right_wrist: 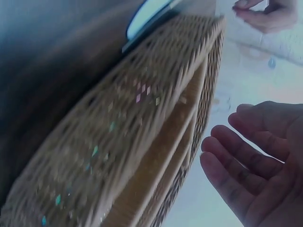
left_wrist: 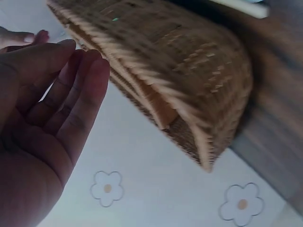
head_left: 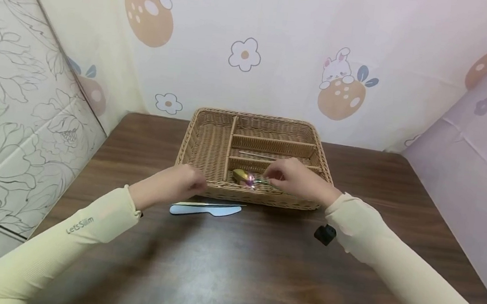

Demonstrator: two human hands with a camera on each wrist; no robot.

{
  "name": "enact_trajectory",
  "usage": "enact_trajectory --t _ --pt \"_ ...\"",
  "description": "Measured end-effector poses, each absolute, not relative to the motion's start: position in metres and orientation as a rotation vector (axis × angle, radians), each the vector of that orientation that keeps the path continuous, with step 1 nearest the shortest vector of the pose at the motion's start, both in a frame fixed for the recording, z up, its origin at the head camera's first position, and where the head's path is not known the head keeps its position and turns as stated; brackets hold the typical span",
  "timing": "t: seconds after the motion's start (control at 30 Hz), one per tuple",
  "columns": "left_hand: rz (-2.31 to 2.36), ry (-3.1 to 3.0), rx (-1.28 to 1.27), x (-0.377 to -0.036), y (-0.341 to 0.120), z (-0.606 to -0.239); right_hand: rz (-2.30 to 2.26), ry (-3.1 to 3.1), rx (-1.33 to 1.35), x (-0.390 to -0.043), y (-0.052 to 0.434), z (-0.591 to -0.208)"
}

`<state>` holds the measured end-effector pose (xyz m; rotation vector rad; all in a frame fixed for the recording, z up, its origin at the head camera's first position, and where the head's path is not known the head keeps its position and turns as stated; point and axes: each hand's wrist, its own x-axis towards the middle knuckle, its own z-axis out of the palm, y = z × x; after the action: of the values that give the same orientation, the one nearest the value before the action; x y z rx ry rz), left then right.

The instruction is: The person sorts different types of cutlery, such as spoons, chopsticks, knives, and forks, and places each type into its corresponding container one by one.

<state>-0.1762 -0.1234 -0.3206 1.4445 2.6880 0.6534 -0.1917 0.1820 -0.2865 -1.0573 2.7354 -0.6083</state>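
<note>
Gleaming iridescent gold-pink, the spoon (head_left: 243,176) lies in the wicker tray (head_left: 209,144).

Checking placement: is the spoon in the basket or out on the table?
In. The spoon lies inside the wicker basket, in its nearest compartment, just left of the right hand. A knife lies outside on the table.

1. Right hand (right_wrist: 258,165) at lower right, palm showing, fingers (right_wrist: 227,175) straight and relaxed, holding nothing.
2. Wicker basket (right_wrist: 132,142) just beside the fingers, filling the middle, blurred, dividers visible inside.
3. Pale blue knife (right_wrist: 147,13) at the top, beyond the basket rim, on the dark table (right_wrist: 42,71).
4. Left hand (right_wrist: 265,14) in the top right corner, fingers loosely curled.
</note>
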Motion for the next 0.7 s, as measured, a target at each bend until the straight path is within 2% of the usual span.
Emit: enact_trajectory --t 0.33,0.7 --pt "0.55 2.754 1.35 -0.164 -0.141 -0.348 -0.611 2.645 -1.206 -0.168 0.153 -0.309" --pt "0.301 2.863 1.322 -0.159 -0.15 -0.371 -0.441 2.583 -1.35 -0.159 0.125 -0.346"
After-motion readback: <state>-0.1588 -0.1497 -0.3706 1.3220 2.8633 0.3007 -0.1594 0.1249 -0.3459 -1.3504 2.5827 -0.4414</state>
